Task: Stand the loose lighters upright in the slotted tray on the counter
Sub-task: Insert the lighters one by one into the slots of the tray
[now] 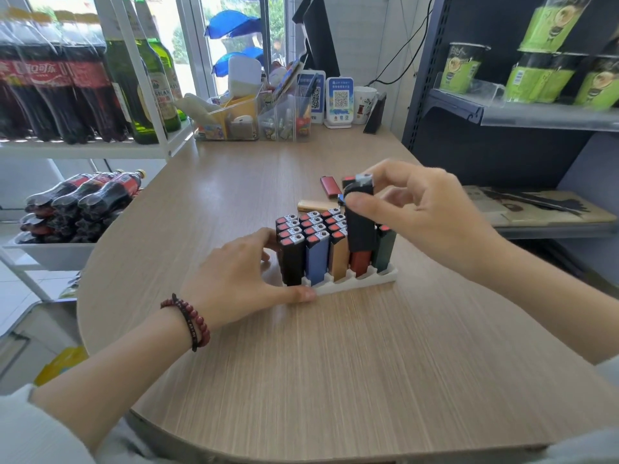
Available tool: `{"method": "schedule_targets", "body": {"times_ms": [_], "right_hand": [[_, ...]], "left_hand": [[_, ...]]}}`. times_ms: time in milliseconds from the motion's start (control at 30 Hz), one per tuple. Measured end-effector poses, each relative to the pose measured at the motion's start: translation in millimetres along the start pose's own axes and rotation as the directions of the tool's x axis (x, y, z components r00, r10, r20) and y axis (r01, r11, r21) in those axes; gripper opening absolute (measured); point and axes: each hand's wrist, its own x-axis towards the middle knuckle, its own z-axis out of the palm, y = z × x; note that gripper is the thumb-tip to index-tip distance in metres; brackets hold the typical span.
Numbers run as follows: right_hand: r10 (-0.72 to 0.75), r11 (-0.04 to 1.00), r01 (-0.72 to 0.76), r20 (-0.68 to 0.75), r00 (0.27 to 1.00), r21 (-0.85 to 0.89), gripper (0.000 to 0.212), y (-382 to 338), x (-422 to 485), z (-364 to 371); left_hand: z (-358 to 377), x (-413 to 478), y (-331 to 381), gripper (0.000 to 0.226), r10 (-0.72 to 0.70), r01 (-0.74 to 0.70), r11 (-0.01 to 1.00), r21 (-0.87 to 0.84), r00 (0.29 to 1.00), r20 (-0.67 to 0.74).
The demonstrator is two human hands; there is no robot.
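A white slotted tray (355, 283) sits mid-counter, holding several upright lighters in black, blue, tan, red and dark green. My right hand (425, 216) pinches a black lighter (360, 226) upright, its lower end down among the tray's rows behind the front red lighter (360, 262). My left hand (241, 279) grips the tray's left end, thumb on the front edge and fingers at the back. Two loose lighters lie flat behind the tray: a gold one (315, 205) and a dark red one (329, 186).
The wooden counter (335, 363) has a rounded near edge. Clear organiser boxes (254, 118), QR code stands (339, 100) and a mug are at the back. Cola and beer bottles fill the white rack on the left. A dark shelf with green cups stands at right.
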Motion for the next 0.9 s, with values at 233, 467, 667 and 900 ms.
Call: {"method": "schedule_targets", "body": {"times_ms": [233,467,667,900], "right_hand": [[-0.091,0.995,0.097,0.141,0.986,-0.037,0.023,-18.2,-3.0,20.3],[-0.135,0.988,0.146,0.169,0.976,-0.051,0.025,-19.5,2.5,30.0],[-0.182,0.970,0.208,0.185,0.966,-0.130,0.023,-12.6,5.4,33.4],[-0.201,0.937,0.221,0.101,0.974,-0.272,0.026,-4.7,1.5,39.6]], "left_hand": [[1.3,-2.5,0.6,0.089,0.024,-0.024,0.999,0.038,1.000,-0.012],[-0.6,-3.9,-0.1,0.086,0.025,-0.025,1.000,-0.001,1.000,-0.001],[0.1,-3.2,-3.2,0.083,0.031,-0.031,0.999,-0.027,1.000,0.000],[1.0,-0.6,-6.9,0.084,0.054,-0.055,0.997,-0.048,0.998,-0.014]]}}
